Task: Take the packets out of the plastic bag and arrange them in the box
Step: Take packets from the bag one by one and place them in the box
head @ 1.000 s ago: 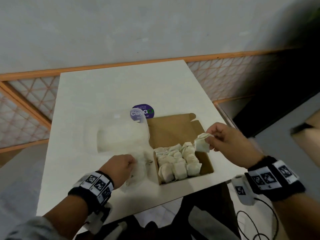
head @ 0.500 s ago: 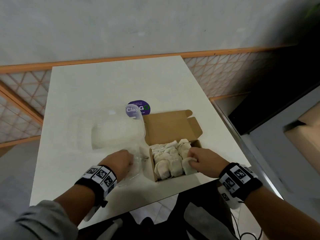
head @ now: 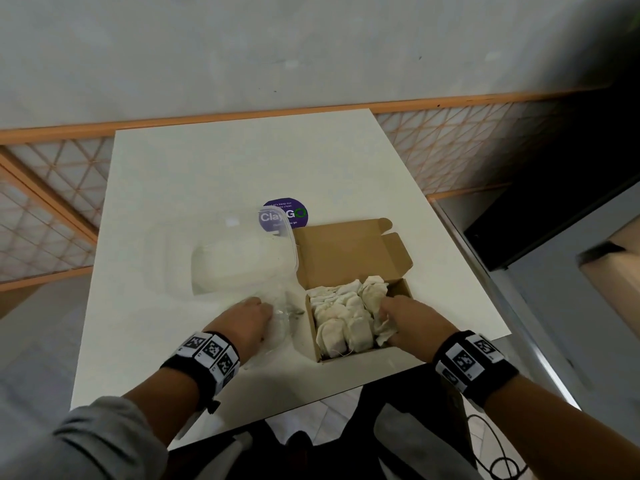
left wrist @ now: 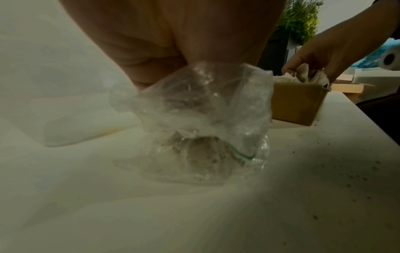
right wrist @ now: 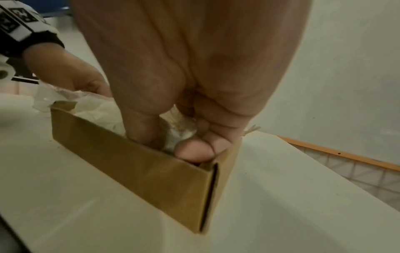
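Below, packet (head: 382, 327) pinched by right hand (head: 412, 318), pressed into last gap at right wall of box (right wrist: 138, 164); bag (left wrist: 201, 123) bunched in left hand (head: 247, 323), kept steady on table (head: 214, 168).

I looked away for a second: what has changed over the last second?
The right hand carried its white packet from above the open brown cardboard box down into the box's right side, where its fingers still hold it. The left hand keeps gripping the crumpled clear plastic bag on the white table; box and packed rows unmoved.
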Tool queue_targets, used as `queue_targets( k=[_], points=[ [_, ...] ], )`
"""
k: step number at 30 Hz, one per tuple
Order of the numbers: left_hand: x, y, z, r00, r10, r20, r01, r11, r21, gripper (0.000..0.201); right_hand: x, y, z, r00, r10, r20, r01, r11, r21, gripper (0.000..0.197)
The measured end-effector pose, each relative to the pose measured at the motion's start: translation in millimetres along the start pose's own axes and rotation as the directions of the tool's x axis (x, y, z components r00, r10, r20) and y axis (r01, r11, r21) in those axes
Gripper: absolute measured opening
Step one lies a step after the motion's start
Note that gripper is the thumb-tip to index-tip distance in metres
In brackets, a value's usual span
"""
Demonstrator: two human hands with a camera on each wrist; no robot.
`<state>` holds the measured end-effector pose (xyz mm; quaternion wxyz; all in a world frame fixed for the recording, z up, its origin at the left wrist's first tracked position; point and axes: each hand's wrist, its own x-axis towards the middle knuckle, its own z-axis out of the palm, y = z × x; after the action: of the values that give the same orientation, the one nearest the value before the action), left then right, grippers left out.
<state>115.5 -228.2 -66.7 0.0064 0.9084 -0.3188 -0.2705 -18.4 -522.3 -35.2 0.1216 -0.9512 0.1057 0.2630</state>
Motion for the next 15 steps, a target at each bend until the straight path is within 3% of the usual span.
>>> queue_targets(
  k=[4,8,12,15],
  points=[
    [-6,-8,-3,1.000,0.008,-0.012,-0.008,0.998,-0.064,0.019,-8,-2,-8,0.998,-0.003,-0.061,0.006,0.999,0.038,0.038],
    [-14,-14,-15,0.997,0.008,-0.082,-0.021,0.987,-0.159,0.022,-26,-9,-25,0.977,-0.034,-0.211,0.039,0.999,0.019,0.036],
    [-20,-13,-16,0.999,-0.012,-0.033,0.008,0.991,-0.130,0.037,-40,-28,-39,0.955,-0.090,-0.283,0.105,0.994,0.039,0.030],
    [-21,-3,-13,1.000,-0.014,0.016,0.014,1.000,0.009,0.034,-45,-42,-39,0.948,-0.113,-0.298,0.130,0.991,0.039,0.027]
  ],
)
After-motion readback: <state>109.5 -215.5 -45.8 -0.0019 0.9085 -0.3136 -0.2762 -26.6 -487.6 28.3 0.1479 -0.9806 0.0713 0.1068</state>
